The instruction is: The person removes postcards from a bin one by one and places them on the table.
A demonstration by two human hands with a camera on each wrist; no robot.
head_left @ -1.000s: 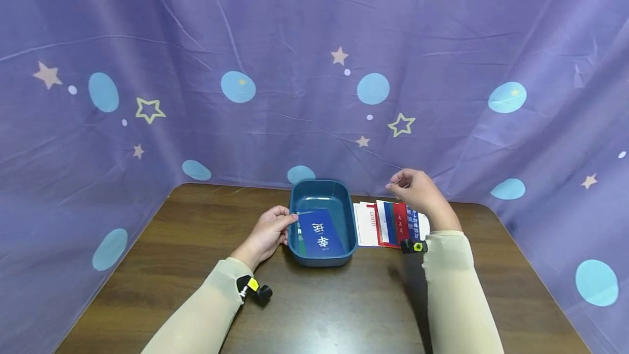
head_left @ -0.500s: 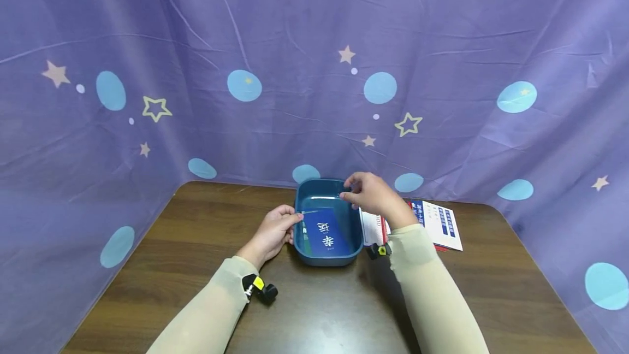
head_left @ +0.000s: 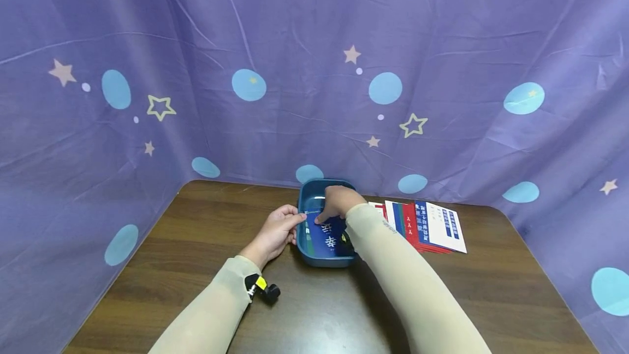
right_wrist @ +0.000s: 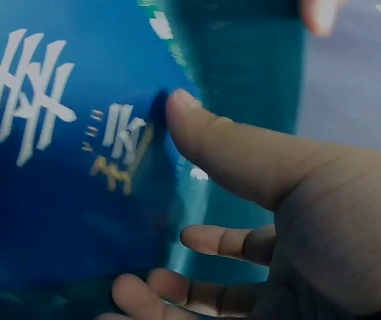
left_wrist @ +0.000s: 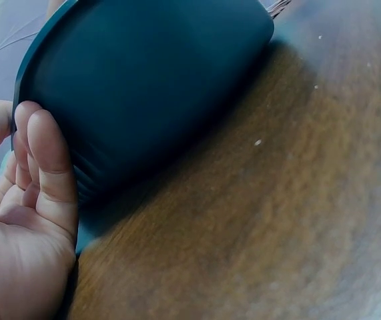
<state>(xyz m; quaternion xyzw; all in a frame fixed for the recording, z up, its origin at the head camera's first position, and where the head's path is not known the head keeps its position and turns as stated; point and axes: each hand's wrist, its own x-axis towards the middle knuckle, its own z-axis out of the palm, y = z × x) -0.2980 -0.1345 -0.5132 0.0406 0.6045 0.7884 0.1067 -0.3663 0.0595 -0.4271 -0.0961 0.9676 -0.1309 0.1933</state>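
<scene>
A dark teal plastic bin [head_left: 325, 261] stands on the table. My left hand [head_left: 272, 232] grips its left rim, with the thumb over the edge and the fingers [left_wrist: 49, 143] along the outer wall. Inside lies a blue card [head_left: 320, 243] with white characters, over greenish cards [head_left: 308, 240] that peek out at its left. My right hand [head_left: 340, 201] reaches down into the bin. In the right wrist view, its thumb is at the edge of the blue card [right_wrist: 37, 227], and its bent fingers lie apart from the thumb. Some fingertips are hidden from the head view.
Right of the bin, a fanned row of red, blue and white cards [head_left: 444, 225] lies on the wooden table [head_left: 196, 223]. The right forearm partly covers it. A purple curtain [head_left: 314, 42] with stars hangs behind the table.
My right hand has moved left from above the fanned cards, across the bin's right rim, and down to the blue card. The left hand stays on the rim.
</scene>
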